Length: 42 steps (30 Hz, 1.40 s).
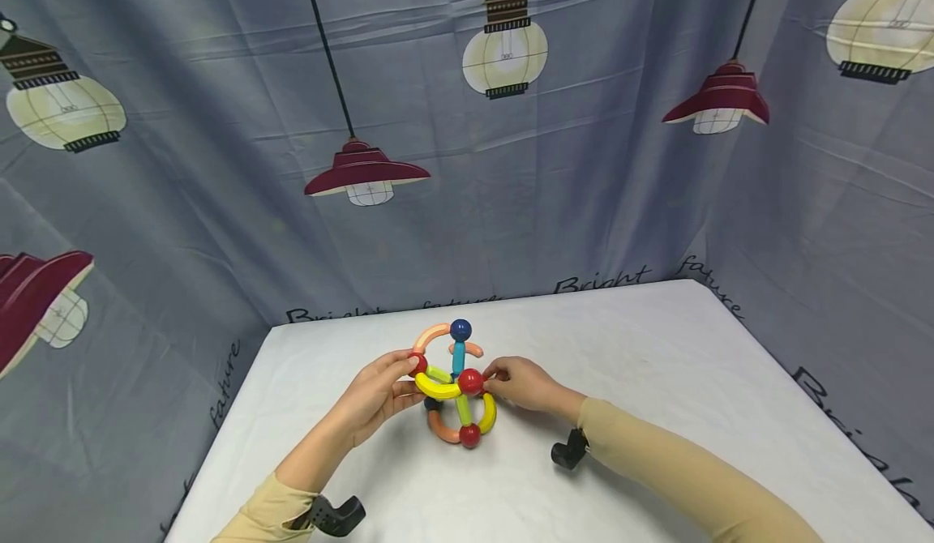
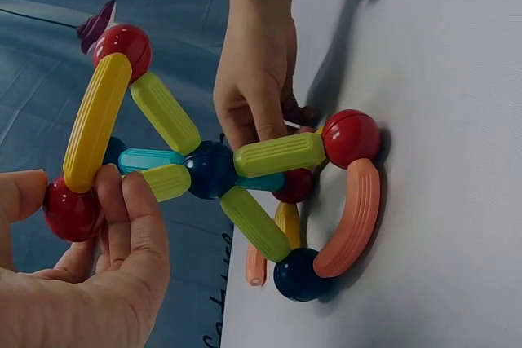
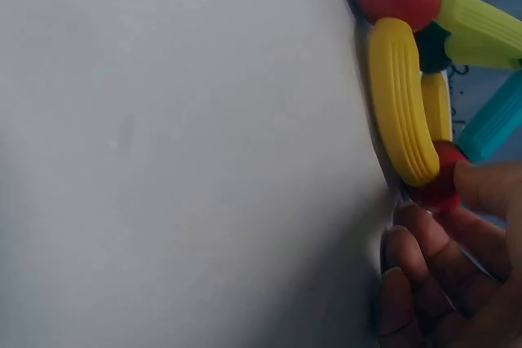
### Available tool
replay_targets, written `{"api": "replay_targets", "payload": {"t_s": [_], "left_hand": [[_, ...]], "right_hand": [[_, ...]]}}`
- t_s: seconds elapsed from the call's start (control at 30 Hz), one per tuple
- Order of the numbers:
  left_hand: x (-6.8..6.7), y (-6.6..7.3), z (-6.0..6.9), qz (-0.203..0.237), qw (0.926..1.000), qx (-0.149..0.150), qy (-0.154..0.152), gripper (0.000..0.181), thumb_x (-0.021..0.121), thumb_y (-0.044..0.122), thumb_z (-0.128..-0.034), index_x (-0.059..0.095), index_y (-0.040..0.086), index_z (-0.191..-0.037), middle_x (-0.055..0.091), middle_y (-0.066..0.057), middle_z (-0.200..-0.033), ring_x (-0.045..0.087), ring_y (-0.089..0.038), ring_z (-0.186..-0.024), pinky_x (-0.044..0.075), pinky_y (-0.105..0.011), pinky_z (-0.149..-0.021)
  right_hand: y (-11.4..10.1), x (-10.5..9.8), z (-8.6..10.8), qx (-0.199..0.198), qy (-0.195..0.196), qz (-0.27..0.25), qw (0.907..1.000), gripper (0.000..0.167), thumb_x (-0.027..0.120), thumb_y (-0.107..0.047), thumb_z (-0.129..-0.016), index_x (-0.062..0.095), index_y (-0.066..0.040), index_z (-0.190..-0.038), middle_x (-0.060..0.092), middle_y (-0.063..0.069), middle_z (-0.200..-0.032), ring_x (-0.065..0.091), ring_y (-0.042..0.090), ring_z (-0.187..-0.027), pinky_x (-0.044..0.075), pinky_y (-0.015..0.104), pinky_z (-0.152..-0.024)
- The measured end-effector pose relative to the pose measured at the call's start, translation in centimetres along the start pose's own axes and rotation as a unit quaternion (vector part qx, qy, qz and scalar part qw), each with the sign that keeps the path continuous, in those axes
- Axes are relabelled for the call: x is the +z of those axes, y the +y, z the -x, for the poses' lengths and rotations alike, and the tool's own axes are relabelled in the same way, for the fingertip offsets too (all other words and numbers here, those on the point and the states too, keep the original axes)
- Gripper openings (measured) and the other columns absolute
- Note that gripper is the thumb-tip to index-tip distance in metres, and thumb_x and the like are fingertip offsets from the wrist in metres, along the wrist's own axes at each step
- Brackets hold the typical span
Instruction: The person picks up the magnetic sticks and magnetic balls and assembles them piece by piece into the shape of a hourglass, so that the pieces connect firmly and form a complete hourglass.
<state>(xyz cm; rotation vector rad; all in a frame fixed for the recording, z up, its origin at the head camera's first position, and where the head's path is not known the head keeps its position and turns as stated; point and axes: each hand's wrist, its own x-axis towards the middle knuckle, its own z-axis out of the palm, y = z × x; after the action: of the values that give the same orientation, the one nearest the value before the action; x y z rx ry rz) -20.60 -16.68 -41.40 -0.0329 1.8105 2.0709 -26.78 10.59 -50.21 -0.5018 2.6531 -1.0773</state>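
Note:
A magnetic stick-and-ball structure stands on the white table, its green, blue, yellow and orange sticks joined by red and dark blue balls. My left hand pinches an upper red ball between thumb and fingers; a curved yellow stick runs from that ball to another red ball. Low on the right side, my right hand grips a red ball at the end of a curved yellow stick. A dark blue ball forms the central joint. The highest dark blue ball tops a blue stick.
Behind the structure, a curved orange stick is partly hidden. The white tabletop reaches back to a grey-blue curtain printed with lamps. Dark wrist cameras stick out from both sleeves.

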Motion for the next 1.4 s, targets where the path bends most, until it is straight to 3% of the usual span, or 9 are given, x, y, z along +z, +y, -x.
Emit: {"api": "replay_targets", "payload": {"t_s": [0.23, 0.5, 0.83, 1.17, 1.4], "left_hand": [[0.0, -0.1, 0.3, -0.006, 0.9999, 0.009, 0.010, 0.060, 0.067, 0.028, -0.1007, 0.043, -0.002, -0.146, 0.056, -0.019, -0.129, 0.066, -0.024, -0.099, 0.056, -0.037, -0.094], [0.0, -0.2, 0.3, -0.012, 0.9997, 0.014, 0.013, 0.059, 0.065, 0.028, -0.1017, 0.042, -0.002, -0.147, 0.056, -0.019, -0.129, 0.065, -0.024, -0.098, 0.056, -0.036, -0.095], [0.1, -0.3, 0.2, -0.011, 0.9996, 0.018, 0.016, 0.058, 0.064, 0.028, -0.1020, 0.042, -0.003, -0.146, 0.055, -0.019, -0.129, 0.064, -0.023, -0.098, 0.056, -0.035, -0.093], [0.3, -0.5, 0.3, -0.008, 0.9995, 0.023, 0.019, 0.056, 0.064, 0.028, -0.1022, 0.043, -0.002, -0.145, 0.055, -0.019, -0.127, 0.064, -0.023, -0.098, 0.056, -0.035, -0.093], [0.4, -0.6, 0.2, -0.011, 0.9993, 0.029, 0.022, 0.056, 0.063, 0.028, -0.1023, 0.044, -0.002, -0.145, 0.056, -0.018, -0.125, 0.064, -0.023, -0.098, 0.056, -0.035, -0.093]], "right_hand": [[-0.3, -1.2, -1.6, 0.021, 0.044, -0.027, 0.9985, 0.018, 0.067, -0.026, -0.100, 0.074, -0.013, -0.110, 0.067, 0.001, -0.086, 0.060, 0.017, -0.068, 0.052, 0.032, -0.062], [0.2, -1.2, -4.6, 0.028, 0.089, 0.011, 0.9956, 0.018, 0.064, -0.022, -0.101, 0.074, -0.015, -0.115, 0.068, -0.001, -0.106, 0.060, 0.019, -0.095, 0.054, 0.039, -0.088], [-0.9, -0.6, -7.3, 0.018, 0.076, 0.069, 0.9946, 0.023, 0.065, -0.023, -0.102, 0.073, -0.012, -0.120, 0.068, 0.001, -0.109, 0.061, 0.018, -0.095, 0.054, 0.038, -0.089], [-0.9, -0.2, -8.9, 0.040, 0.057, 0.085, 0.9940, 0.019, 0.073, -0.029, -0.097, 0.075, -0.012, -0.103, 0.064, -0.001, -0.091, 0.056, 0.019, -0.083, 0.051, 0.034, -0.078], [-1.1, 0.1, -9.1, 0.031, 0.058, 0.104, 0.9924, 0.022, 0.076, -0.033, -0.094, 0.078, -0.011, -0.092, 0.062, 0.000, -0.086, 0.055, 0.019, -0.079, 0.050, 0.032, -0.075]]}}
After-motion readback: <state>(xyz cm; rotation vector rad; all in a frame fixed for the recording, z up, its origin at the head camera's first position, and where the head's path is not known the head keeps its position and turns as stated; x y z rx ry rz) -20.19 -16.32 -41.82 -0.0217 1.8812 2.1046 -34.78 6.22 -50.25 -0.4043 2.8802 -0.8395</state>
